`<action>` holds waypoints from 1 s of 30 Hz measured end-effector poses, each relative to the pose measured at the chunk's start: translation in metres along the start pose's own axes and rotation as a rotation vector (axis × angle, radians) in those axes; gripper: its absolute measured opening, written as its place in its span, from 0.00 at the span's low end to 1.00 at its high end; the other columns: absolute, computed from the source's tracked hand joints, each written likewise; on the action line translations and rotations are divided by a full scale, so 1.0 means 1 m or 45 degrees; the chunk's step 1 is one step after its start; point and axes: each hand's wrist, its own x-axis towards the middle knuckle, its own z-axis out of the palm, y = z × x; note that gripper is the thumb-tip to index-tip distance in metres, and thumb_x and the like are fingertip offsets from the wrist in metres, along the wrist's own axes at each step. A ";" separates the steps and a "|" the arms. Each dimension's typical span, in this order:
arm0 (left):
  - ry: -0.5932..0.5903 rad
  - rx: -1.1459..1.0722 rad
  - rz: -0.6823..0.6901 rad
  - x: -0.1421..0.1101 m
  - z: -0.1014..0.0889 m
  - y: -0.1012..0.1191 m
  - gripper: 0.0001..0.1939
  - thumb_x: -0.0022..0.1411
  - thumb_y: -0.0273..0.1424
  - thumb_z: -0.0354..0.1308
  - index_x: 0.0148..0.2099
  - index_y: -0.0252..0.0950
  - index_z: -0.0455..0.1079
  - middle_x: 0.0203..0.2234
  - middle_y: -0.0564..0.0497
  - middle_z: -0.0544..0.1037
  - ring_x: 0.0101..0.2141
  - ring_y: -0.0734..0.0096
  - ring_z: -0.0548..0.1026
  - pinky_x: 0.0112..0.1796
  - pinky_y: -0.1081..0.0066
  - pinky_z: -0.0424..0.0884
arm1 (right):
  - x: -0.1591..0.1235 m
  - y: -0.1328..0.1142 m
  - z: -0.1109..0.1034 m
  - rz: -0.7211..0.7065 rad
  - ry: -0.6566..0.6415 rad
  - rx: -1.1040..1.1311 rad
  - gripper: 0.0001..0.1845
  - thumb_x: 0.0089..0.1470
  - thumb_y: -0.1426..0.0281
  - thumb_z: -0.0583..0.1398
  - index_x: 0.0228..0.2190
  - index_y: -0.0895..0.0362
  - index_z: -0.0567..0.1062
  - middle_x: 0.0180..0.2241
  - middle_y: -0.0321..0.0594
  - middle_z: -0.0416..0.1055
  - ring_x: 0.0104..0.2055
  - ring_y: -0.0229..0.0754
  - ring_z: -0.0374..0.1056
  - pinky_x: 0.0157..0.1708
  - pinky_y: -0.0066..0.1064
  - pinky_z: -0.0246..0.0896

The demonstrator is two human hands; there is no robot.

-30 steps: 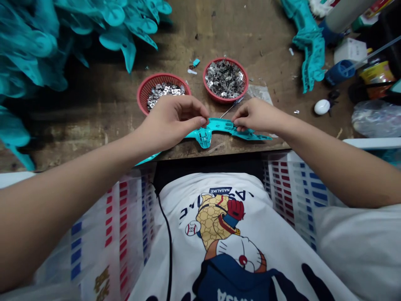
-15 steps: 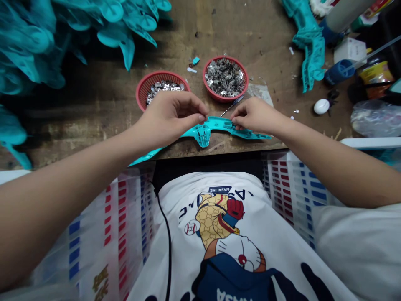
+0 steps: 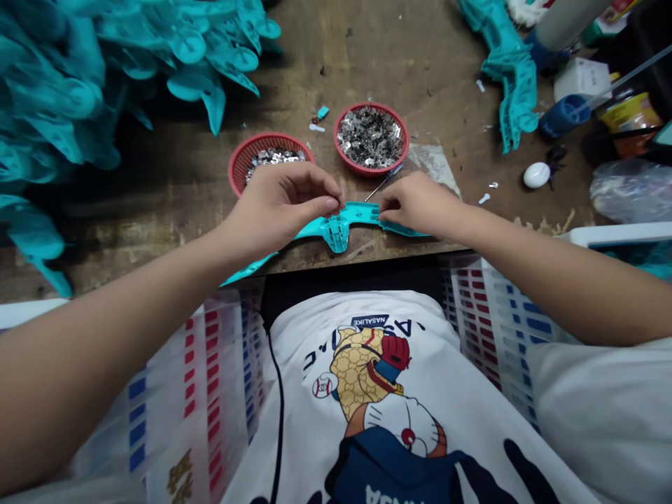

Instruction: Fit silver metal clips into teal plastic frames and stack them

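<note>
At bench edge — hands (image 3: 286, 206) pinch curved teal plastic part (image 3: 339, 227)

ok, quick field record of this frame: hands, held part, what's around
left hand: pinching the teal plastic part at its left side
right hand: pinching the same part at its right side
part position: lying at the near edge of the wooden table
left red basket: small metal pieces inside, just behind the left hand
right red basket: fuller heap of metal pieces
pile of teal parts: far left
stack of teal parts: far right
white oval object: right of the hands
</note>
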 end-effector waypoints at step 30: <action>-0.604 1.276 0.500 -0.014 0.020 -0.051 0.30 0.75 0.37 0.70 0.73 0.32 0.77 0.82 0.29 0.64 0.82 0.30 0.60 0.80 0.32 0.59 | 0.016 0.012 -0.023 -0.355 0.011 0.175 0.10 0.70 0.70 0.65 0.45 0.54 0.89 0.44 0.40 0.86 0.48 0.48 0.79 0.54 0.39 0.68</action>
